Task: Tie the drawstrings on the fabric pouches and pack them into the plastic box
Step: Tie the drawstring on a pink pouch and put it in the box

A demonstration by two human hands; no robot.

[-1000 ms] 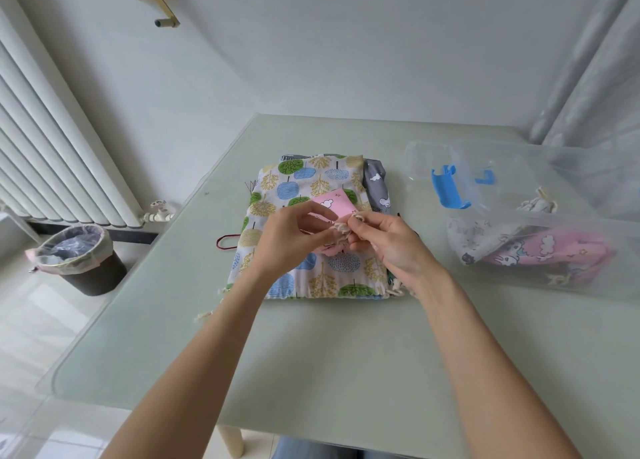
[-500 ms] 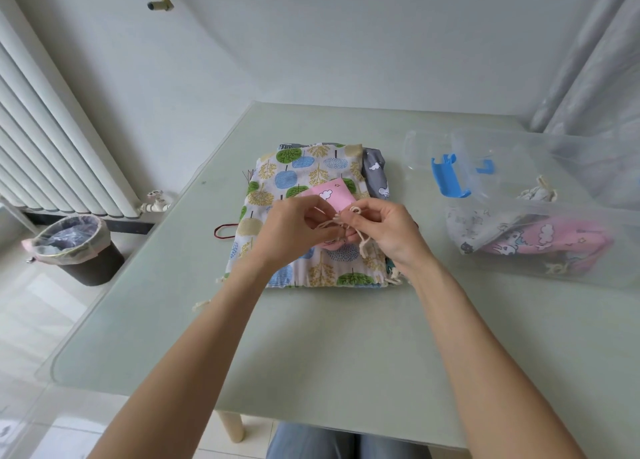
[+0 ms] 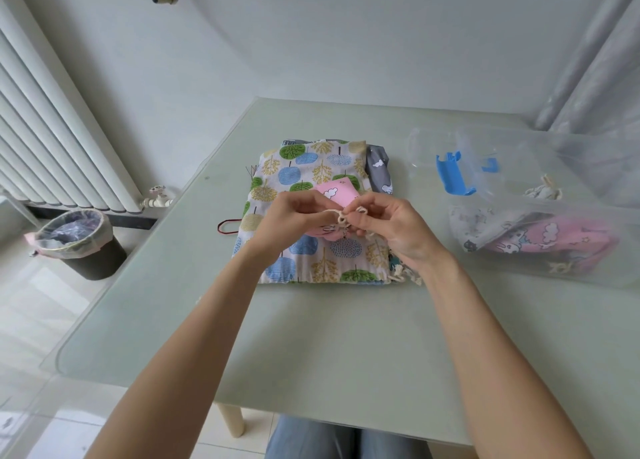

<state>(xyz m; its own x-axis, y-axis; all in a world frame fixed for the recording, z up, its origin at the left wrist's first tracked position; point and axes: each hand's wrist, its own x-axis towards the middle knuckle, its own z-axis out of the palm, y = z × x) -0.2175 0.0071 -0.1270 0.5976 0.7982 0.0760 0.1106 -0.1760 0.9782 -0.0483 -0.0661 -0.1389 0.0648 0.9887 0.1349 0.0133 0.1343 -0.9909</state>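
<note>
Both our hands work at one cream drawstring [image 3: 343, 216]: our left hand [image 3: 294, 216] and right hand [image 3: 398, 226] each pinch it, looped between the fingertips. It belongs to a small pink pouch [image 3: 334, 192] printed with white clouds, held above the tree-print pouch [image 3: 311, 188] topping the stack. Two pouches, one pink, one pale, lie in the clear plastic box [image 3: 561, 275] at our right.

hands: left [image 3: 294, 216], right [image 3: 394, 230] moved slightly apart | drawstring [image 3: 341, 216]: now looped between fingertips, formerly bunched
</note>
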